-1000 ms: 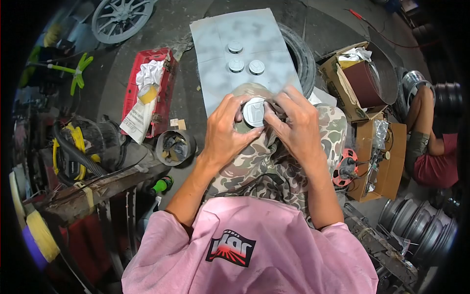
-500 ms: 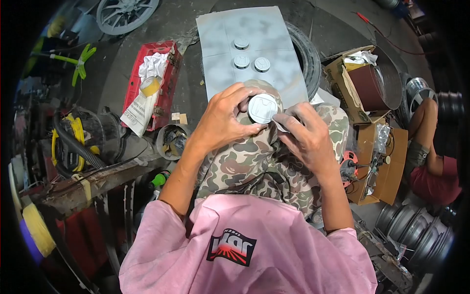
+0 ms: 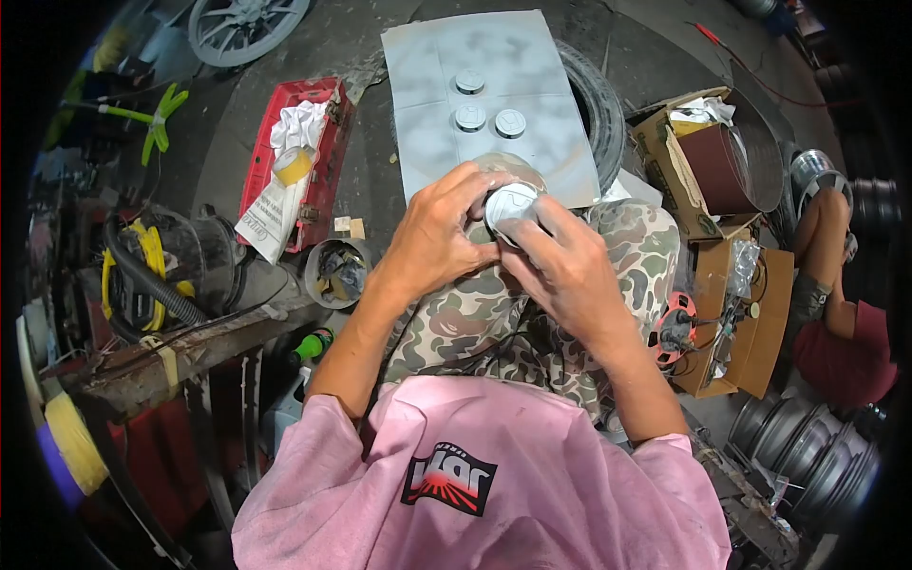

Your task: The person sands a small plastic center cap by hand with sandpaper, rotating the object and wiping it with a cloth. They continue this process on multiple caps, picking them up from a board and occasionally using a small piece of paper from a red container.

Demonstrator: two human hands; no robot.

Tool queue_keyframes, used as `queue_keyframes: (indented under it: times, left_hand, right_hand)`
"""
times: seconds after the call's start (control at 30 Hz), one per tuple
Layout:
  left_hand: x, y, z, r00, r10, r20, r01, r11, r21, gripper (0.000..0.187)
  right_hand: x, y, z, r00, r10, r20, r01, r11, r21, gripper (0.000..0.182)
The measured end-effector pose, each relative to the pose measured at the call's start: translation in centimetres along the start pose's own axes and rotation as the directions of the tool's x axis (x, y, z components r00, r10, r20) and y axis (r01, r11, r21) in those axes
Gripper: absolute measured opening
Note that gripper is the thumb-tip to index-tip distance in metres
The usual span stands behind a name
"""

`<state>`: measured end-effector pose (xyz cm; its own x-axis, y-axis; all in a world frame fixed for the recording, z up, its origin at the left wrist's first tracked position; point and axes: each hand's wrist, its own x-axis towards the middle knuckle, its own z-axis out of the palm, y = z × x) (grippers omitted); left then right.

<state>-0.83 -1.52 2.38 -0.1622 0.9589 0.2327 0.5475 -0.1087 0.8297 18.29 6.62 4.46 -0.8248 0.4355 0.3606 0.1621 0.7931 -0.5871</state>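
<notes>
A round grey wheel center cap [image 3: 508,201] with a raised emblem is held over the camouflage-clad knees. My left hand [image 3: 439,226] curls around its left side, thumb below and fingers above. My right hand [image 3: 567,261] is closed, its fingertips pressed on the cap's face and covering the lower right part. A small pale sheet, seemingly sandpaper, is pinched in those fingers; now it is mostly hidden. Just past the knees, three similar caps, a far one [image 3: 469,82], a left one [image 3: 470,118] and a right one [image 3: 510,122], lie on a grey-sprayed board [image 3: 418,76].
A tire [image 3: 608,123] is partly under the board. Left are a red toolbox [image 3: 256,171] with masking tape [image 3: 292,166], and a round tin [image 3: 318,285]. Cardboard boxes [image 3: 760,332] and a red cable reel [image 3: 670,328] stand right. Another person [image 3: 841,351] sits at far right.
My right hand has moved left and up from the cap's edge onto its face. The cap has tilted slightly in my left hand, and the pale sheet has gone mostly out of sight.
</notes>
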Motion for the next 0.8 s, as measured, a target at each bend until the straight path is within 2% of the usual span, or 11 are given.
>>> queue_keyframes:
  times: [0.07,0.17,0.23,0.27,0.3,0.37,0.5,0.57,0.67,0.73,0.8]
  left_hand:
    - [-0.1,-0.5,0.4,0.999,0.016,-0.037,-0.015,1.000,0.024,0.062]
    - [-0.4,-1.0,1.0,0.994,0.043,-0.098,-0.042,0.999,0.008,0.067]
    - [-0.6,-0.5,0.8,0.992,0.049,-0.118,-0.046,0.999,0.029,0.070]
    - [-0.7,-0.2,1.0,0.985,-0.012,-0.172,0.023,0.997,0.068,0.071]
    - [-0.8,0.0,1.2,0.972,-0.069,-0.225,0.094,0.990,0.101,0.072]
    - [-0.6,0.1,1.2,0.973,-0.029,-0.230,0.059,0.991,0.124,0.072]
    - [-1.0,2.8,-1.1,0.963,-0.036,-0.267,0.072,0.989,0.126,0.068]
    - [-1.3,3.3,-1.3,0.949,0.009,-0.314,0.045,0.985,0.164,0.063]
    - [-2.0,4.5,-1.0,0.991,-0.082,-0.108,0.060,0.979,-0.192,0.042]
    - [-1.9,5.5,-0.1,0.989,-0.148,0.002,0.130,0.859,-0.495,0.041]
    - [-1.9,5.3,0.3,0.987,-0.149,0.062,0.157,0.789,-0.594,0.042]
  right_hand:
    - [0.6,-0.2,0.8,0.999,0.044,-0.022,-0.043,0.999,0.014,0.031]
    - [1.3,0.5,1.7,0.978,0.041,-0.205,-0.015,0.992,0.128,0.023]
    - [0.8,0.5,0.3,0.874,0.364,-0.321,-0.280,0.918,0.279,0.018]
    - [0.1,0.5,-0.1,0.767,0.572,-0.290,-0.399,0.780,0.483,0.018]
    - [0.1,0.6,0.0,0.709,0.645,-0.286,-0.290,0.636,0.715,0.017]
    - [-1.3,1.1,-0.6,0.709,0.695,-0.118,-0.334,0.479,0.812,0.015]
    - [-3.4,1.8,-0.2,0.728,0.684,-0.038,-0.400,0.469,0.787,0.013]
    - [-3.8,1.7,-0.3,0.696,0.703,0.144,-0.415,0.231,0.880,0.017]
    - [-4.0,1.5,-0.4,0.717,0.659,0.228,-0.377,0.091,0.922,0.020]
    - [-4.0,1.3,-0.9,0.749,0.603,0.273,-0.366,0.035,0.930,0.020]
    - [-4.2,1.2,-1.1,0.780,0.544,0.308,-0.374,0.011,0.927,0.019]
